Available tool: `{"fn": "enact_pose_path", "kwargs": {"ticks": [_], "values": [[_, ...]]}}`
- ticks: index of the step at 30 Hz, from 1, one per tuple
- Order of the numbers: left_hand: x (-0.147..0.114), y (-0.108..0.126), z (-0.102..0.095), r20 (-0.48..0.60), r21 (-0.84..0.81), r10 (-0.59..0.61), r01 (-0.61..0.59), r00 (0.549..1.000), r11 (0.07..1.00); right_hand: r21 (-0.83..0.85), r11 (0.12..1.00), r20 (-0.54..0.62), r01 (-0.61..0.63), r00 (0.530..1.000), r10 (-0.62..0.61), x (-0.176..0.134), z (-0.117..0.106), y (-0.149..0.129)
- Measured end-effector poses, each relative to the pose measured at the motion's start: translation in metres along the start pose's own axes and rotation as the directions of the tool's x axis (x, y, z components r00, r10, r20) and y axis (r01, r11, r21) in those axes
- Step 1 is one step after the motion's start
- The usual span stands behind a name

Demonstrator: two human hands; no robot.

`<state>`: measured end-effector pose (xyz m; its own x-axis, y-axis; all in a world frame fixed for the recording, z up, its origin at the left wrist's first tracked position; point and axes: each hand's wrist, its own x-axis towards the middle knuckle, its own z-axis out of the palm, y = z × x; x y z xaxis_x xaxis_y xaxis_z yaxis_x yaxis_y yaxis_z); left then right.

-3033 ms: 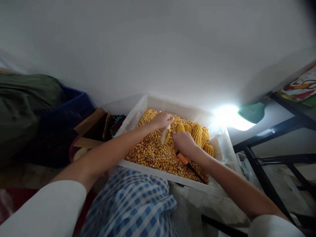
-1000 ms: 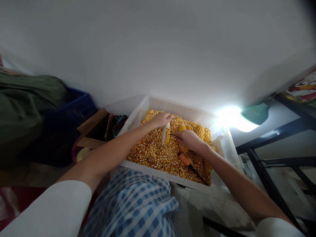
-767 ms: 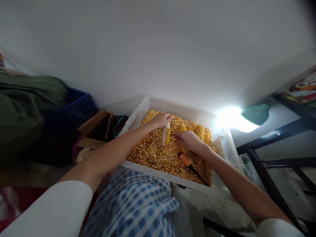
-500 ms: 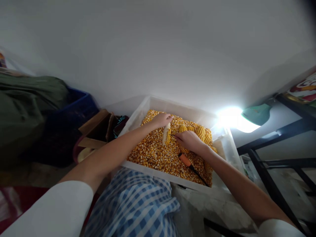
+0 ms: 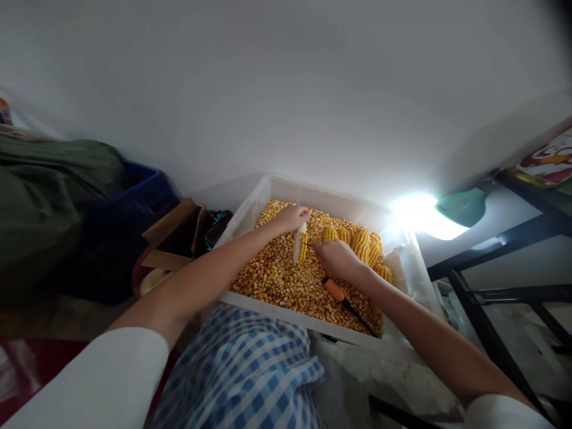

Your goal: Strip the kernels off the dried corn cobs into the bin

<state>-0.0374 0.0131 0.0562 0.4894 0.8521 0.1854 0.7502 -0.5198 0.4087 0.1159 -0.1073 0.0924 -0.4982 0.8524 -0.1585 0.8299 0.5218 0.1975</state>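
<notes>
My left hand (image 5: 292,218) is closed around the upper end of a corn cob (image 5: 299,245), which stands nearly upright over loose kernels. Its left side is stripped pale, while yellow kernels still line the right. From the right, my right hand (image 5: 336,255) is closed on a thin dark pointed tool (image 5: 309,245) whose tip reaches the kernels on the cob; its handle is hidden in the fist. Below that hand, a screwdriver with an orange handle (image 5: 333,289) lies on the loose corn kernels (image 5: 281,286). Several unshelled corn cobs (image 5: 361,243) lie behind my right hand.
A white plastic bin (image 5: 313,192) holds the corn. To its right are a bright lamp with a green shade (image 5: 462,208) and a black metal frame (image 5: 478,322). An open cardboard box (image 5: 167,238) and a blue crate (image 5: 149,190) stand left. Checked cloth (image 5: 250,363) covers my lap.
My right hand has shifted slightly left, bringing the tool's tip onto the cob's kernels. My left hand and the cob have barely moved.
</notes>
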Motion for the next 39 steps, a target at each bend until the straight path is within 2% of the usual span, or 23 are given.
{"fn": "enact_pose_path", "kwargs": {"ticks": [6, 11, 14, 17, 20, 22, 25, 31, 36, 39], "values": [[-0.003, 0.01, -0.002, -0.01, 0.042, -0.033, 0.034, 0.999, 0.999, -0.012, 0.999, -0.003, -0.038, 0.999, 0.038, 0.003, 0.006, -0.007], [-0.006, 0.025, -0.003, -0.011, 0.095, 0.019, -0.018, 1.0, 0.995, 0.0, 0.997, 0.048, -0.078, 0.996, 0.078, 0.005, 0.008, -0.015], [-0.007, 0.03, -0.004, 0.005, 0.119, 0.052, -0.052, 0.999, 0.991, 0.013, 0.999, 0.045, -0.05, 0.998, 0.05, 0.003, 0.004, -0.012], [-0.01, 0.037, -0.004, 0.034, 0.14, 0.15, -0.154, 0.988, 0.978, 0.046, 0.999, 0.026, 0.013, 1.0, -0.014, 0.002, 0.002, -0.002], [-0.014, 0.05, -0.001, 0.072, 0.154, 0.283, -0.291, 0.956, 0.944, 0.106, 0.991, 0.038, 0.081, 0.996, -0.086, 0.001, 0.003, 0.008], [-0.016, 0.056, 0.0, 0.078, 0.153, 0.318, -0.327, 0.945, 0.933, 0.152, 0.98, 0.044, 0.125, 0.99, -0.133, 0.0, 0.003, 0.013], [-0.015, 0.053, -0.001, 0.057, 0.12, 0.268, -0.273, 0.962, 0.954, 0.188, 0.974, 0.037, 0.127, 0.99, -0.137, -0.001, 0.001, 0.018], [-0.009, 0.025, -0.009, 0.031, 0.084, 0.049, -0.051, 0.998, 0.995, 0.119, 0.992, 0.017, 0.037, 0.999, -0.039, -0.003, 0.0, 0.022], [-0.011, 0.02, -0.011, 0.02, 0.074, 0.019, -0.02, 1.0, 0.997, 0.11, 0.989, -0.014, -0.101, 0.995, 0.103, -0.002, 0.0, 0.028], [-0.013, 0.022, -0.009, 0.036, 0.088, 0.013, -0.016, 0.999, 0.996, 0.129, 0.984, -0.034, -0.125, 0.991, 0.13, -0.002, 0.001, 0.031]]}}
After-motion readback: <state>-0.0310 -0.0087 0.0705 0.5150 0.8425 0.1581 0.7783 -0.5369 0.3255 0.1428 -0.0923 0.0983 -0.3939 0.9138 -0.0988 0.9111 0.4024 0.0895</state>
